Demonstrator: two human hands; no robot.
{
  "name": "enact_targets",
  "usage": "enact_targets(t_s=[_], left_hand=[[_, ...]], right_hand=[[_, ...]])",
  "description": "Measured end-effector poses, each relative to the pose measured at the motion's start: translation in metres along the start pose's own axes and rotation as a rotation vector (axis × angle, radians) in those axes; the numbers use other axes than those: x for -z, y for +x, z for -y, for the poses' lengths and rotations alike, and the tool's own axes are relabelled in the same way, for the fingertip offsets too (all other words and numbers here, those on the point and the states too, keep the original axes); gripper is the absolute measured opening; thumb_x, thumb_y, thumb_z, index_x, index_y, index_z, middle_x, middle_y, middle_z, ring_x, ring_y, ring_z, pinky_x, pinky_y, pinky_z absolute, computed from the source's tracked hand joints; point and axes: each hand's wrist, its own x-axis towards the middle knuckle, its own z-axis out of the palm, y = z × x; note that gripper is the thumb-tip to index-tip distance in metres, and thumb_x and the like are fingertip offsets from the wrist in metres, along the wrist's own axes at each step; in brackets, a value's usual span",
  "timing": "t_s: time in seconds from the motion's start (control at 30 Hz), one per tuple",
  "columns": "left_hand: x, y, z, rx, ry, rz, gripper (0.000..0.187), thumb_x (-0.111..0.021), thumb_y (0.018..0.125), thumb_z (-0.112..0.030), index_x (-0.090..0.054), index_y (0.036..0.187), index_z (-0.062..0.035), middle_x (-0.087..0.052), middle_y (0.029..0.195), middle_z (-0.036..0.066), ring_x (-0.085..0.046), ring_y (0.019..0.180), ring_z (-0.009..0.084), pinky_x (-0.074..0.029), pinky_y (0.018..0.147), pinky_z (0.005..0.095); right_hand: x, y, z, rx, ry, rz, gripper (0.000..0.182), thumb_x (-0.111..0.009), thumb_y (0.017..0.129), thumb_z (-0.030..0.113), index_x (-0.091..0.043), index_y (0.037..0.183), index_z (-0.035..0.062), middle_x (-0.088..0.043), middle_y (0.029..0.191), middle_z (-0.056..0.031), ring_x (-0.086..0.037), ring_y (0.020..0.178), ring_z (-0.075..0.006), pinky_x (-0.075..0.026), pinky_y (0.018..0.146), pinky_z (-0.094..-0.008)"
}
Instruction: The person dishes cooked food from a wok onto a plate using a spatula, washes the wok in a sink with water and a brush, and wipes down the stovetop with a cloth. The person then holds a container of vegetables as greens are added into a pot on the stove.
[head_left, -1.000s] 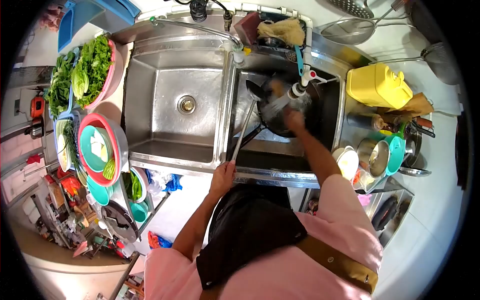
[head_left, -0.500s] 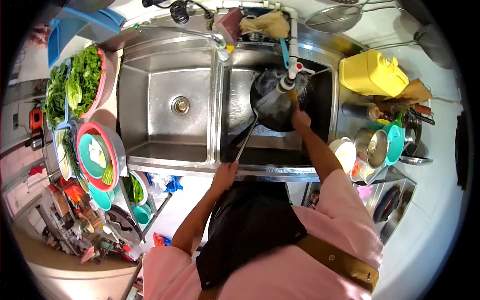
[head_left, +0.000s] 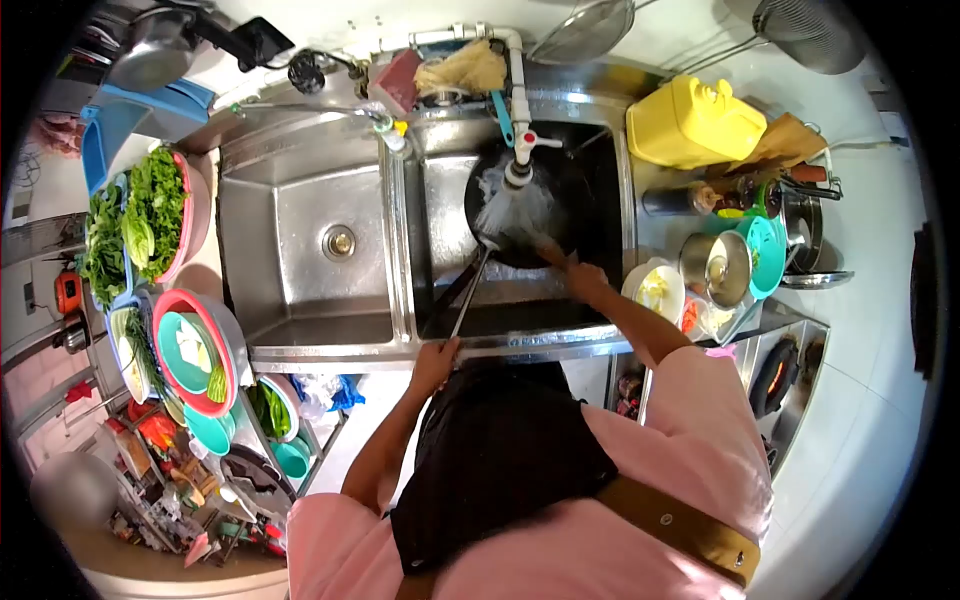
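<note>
Stands before a wide, silver stainless steel sink (head_left: pixel 402 250) with two rectangular basins. Has a large, round, black wok (head_left: pixel 565 215) in the right-hand basin, wet under a white spray of water. To the right of the sink, a boxy, yellow plastic jug (head_left: pixel 690 128); to the left, a round, red-rimmed basin (head_left: pixel 237 340) with a smaller teal bowl (head_left: pixel 178 345) inside. Nearer on the right side, a round, shiny metal pot (head_left: pixel 712 272). Above the wok, a white plastic tap (head_left: pixel 518 172) with the water pouring out. Grasps in the left hand (head_left: pixel 434 366), at the sink's front edge, a long, thin metal handle (head_left: pixel 471 297), slanting up to the wok's near left edge. Clasps in the right hand (head_left: pixel 586 283) a short, brown tool (head_left: pixel 550 254), blurred, at the wok's near side.
</note>
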Motion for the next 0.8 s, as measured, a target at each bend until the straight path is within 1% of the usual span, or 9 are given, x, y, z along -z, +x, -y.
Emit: enact_targets(t_s=[0.1, 0.23, 0.4, 0.43, 0.5, 0.63, 0.67, 0.77, 0.8], left_hand=[[0.007, -0.019, -0.016, 0.121, -0.205, 0.086, 0.048, -0.054, 0.099, -0.049, -0.056, 0.075, -0.0076, -0.045, 0.053, 0.001, -0.040, 0.037, 0.0124, -0.029, 0.034, 0.0297], [0.008, -0.035, -0.026, 0.306, -0.478, 0.210, 0.047, -0.050, 0.100, -0.055, -0.053, 0.083, -0.0115, -0.036, 0.053, -0.005, -0.031, 0.038, 0.0095, -0.025, 0.035, 0.0265], [0.011, -0.035, -0.020, 0.381, -1.087, 0.476, 0.045, -0.039, 0.106, -0.050, -0.054, 0.089, -0.0104, -0.040, 0.054, -0.006, -0.033, 0.035, 0.0053, -0.029, 0.031, 0.0218], [0.012, -0.029, -0.018, 0.384, -1.198, 0.531, 0.045, -0.039, 0.106, -0.049, -0.054, 0.090, -0.0099, -0.040, 0.054, -0.006, -0.033, 0.035, 0.0053, -0.030, 0.031, 0.0216], [0.009, -0.021, -0.008, 0.398, -1.426, 0.638, 0.045, -0.040, 0.106, -0.048, -0.055, 0.092, -0.0089, -0.040, 0.055, -0.006, -0.033, 0.035, 0.0052, -0.031, 0.031, 0.0212], [0.007, -0.014, -0.009, 0.421, -1.414, 0.596, 0.039, -0.044, 0.105, -0.047, -0.053, 0.096, -0.0099, -0.037, 0.056, -0.008, -0.032, 0.039, 0.0027, -0.026, 0.034, 0.0194], [0.007, -0.012, -0.011, 0.418, -1.447, 0.630, 0.041, -0.043, 0.106, -0.045, -0.056, 0.096, -0.0076, -0.040, 0.058, -0.006, -0.035, 0.040, 0.0037, -0.032, 0.034, 0.0196], [0.001, 0.000, -0.017, 0.403, -1.421, 0.640, 0.038, -0.047, 0.105, -0.044, -0.056, 0.097, -0.0078, -0.040, 0.059, -0.006, -0.034, 0.041, 0.0030, -0.030, 0.035, 0.0199], [-0.003, 0.007, -0.021, 0.415, -1.409, 0.631, 0.037, -0.048, 0.104, -0.044, -0.056, 0.097, -0.0080, -0.040, 0.059, -0.007, -0.034, 0.041, 0.0026, -0.029, 0.035, 0.0198]], right_hand=[[-0.050, 0.038, 0.014, -0.402, 0.314, -0.210, 0.030, -0.054, 0.095, 0.021, -0.067, 0.111, 0.0000, -0.072, 0.096, -0.0206, -0.072, 0.084, -0.0365, -0.058, 0.078, -0.0504], [-0.036, 0.103, 0.048, -0.216, 0.138, -0.333, 0.021, -0.058, 0.095, 0.020, -0.070, 0.099, 0.0034, -0.073, 0.095, -0.0128, -0.071, 0.082, -0.0298, -0.058, 0.073, -0.0460], [0.008, 0.092, 0.006, -0.293, 0.209, -0.254, 0.017, -0.062, 0.093, 0.018, -0.072, 0.094, 0.0041, -0.073, 0.095, -0.0111, -0.066, 0.074, -0.0267, -0.057, 0.069, -0.0439], [-0.035, 0.088, 0.024, -0.371, 0.146, -0.666, 0.018, -0.059, 0.093, 0.018, -0.070, 0.089, 0.0044, -0.070, 0.084, -0.0139, -0.068, 0.072, -0.0301, -0.057, 0.063, -0.0476], [-0.067, 0.089, 0.040, -0.393, 0.119, -0.971, 0.020, -0.056, 0.093, 0.018, -0.069, 0.085, 0.0047, -0.068, 0.074, -0.0168, -0.069, 0.069, -0.0338, -0.056, 0.058, -0.0509], [0.006, 0.114, 0.031, -0.213, 0.312, -0.506, 0.019, -0.058, 0.090, 0.020, -0.069, 0.090, 0.0047, -0.068, 0.079, -0.0172, -0.066, 0.065, -0.0352, -0.055, 0.057, -0.0497], [0.017, 0.124, 0.028, -0.176, 0.363, -0.395, 0.019, -0.058, 0.089, 0.020, -0.068, 0.091, 0.0047, -0.069, 0.080, -0.0173, -0.066, 0.065, -0.0356, -0.055, 0.056, -0.0493], [-0.021, 0.165, 0.004, 0.167, -0.075, -0.587, 0.020, -0.054, 0.095, 0.022, -0.066, 0.096, 0.0063, -0.067, 0.079, -0.0174, -0.066, 0.066, -0.0362, -0.053, 0.052, -0.0508], [-0.052, 0.177, 0.007, 0.104, 0.269, -0.492, 0.020, -0.053, 0.095, 0.022, -0.064, 0.098, 0.0061, -0.064, 0.076, -0.0186, -0.064, 0.063, -0.0380, -0.052, 0.050, -0.0513]])
